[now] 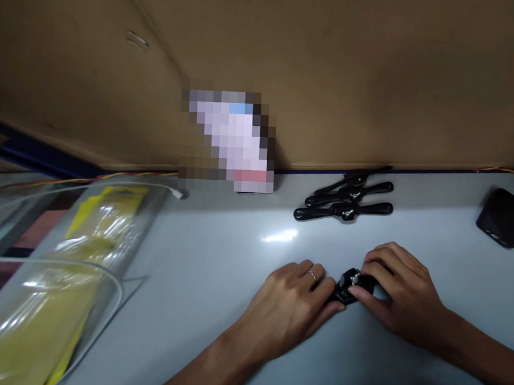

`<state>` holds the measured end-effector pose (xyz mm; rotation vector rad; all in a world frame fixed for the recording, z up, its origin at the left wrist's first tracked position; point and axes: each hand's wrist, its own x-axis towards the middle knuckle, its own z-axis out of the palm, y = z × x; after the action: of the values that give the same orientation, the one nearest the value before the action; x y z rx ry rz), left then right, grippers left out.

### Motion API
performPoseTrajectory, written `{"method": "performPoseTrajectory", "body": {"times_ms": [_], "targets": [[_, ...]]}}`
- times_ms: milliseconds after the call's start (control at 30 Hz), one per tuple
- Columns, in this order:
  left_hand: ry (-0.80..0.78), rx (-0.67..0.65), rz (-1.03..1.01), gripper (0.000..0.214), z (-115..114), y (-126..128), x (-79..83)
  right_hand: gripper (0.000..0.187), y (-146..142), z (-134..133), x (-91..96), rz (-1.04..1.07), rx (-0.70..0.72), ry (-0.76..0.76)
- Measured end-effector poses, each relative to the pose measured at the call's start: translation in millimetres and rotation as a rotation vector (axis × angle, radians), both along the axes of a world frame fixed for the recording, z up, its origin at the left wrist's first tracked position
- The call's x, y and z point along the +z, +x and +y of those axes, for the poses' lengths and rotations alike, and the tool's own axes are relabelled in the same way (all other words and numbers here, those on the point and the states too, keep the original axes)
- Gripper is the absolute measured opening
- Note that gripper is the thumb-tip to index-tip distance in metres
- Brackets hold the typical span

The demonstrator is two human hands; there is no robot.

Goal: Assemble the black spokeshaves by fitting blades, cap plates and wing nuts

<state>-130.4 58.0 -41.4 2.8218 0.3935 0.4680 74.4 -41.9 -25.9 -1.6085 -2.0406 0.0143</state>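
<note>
Both my hands rest on a pale table (219, 270) and close together on one small black tool (350, 285) with a silver wing nut at its middle. My left hand (292, 305), with a ring on one finger, has its fingers curled over the tool's left end. My right hand (395, 292) pinches the tool's right side, fingertips at the silver nut. Much of the tool is hidden under my fingers. Behind my hands lies a small pile of similar black tools (346, 199) with long handles, near the table's back edge.
A large brown cardboard wall (330, 76) stands along the back of the table. A clear plastic bag (57, 274) with yellow contents lies at the left. A black phone-like object (503, 217) sits at the far right. A white cable (112, 185) and coloured wires run along the back left.
</note>
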Motion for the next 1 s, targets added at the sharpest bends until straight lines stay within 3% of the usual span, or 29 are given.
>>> {"method": "performPoseTrajectory", "body": {"times_ms": [67, 233, 367, 533, 700, 933, 1000], "targets": [[0.007, -0.002, 0.0, 0.042, 0.0, 0.1, 0.4, 0.011, -0.3, 0.4, -0.7, 0.022, 0.042, 0.015], [0.009, -0.003, 0.026, 0.043, -0.3, -1.4, 0.4, 0.033, 6.9, 2.7, -7.6, 0.095, 0.198, 0.05], [0.0, -0.009, 0.067, 0.04, 0.5, -3.2, -1.0, 0.036, 11.6, 3.1, -12.5, 0.19, 0.25, 0.106], [0.011, 0.006, 0.075, 0.041, -0.2, -3.3, -1.8, 0.006, 5.6, 0.6, -13.3, 0.197, 0.13, 0.09], [0.02, 0.039, 0.061, 0.046, -5.3, -3.5, -1.1, 0.021, 2.8, 1.4, -14.9, 0.1, 0.014, 0.151], [0.028, 0.059, 0.068, 0.048, -7.8, -4.1, -2.2, 0.006, 1.9, 1.0, -14.9, 0.075, 0.055, 0.111], [0.028, 0.056, 0.069, 0.048, -7.3, -4.0, -2.1, 0.014, 2.7, -0.2, -15.3, 0.087, 0.108, 0.088]]}}
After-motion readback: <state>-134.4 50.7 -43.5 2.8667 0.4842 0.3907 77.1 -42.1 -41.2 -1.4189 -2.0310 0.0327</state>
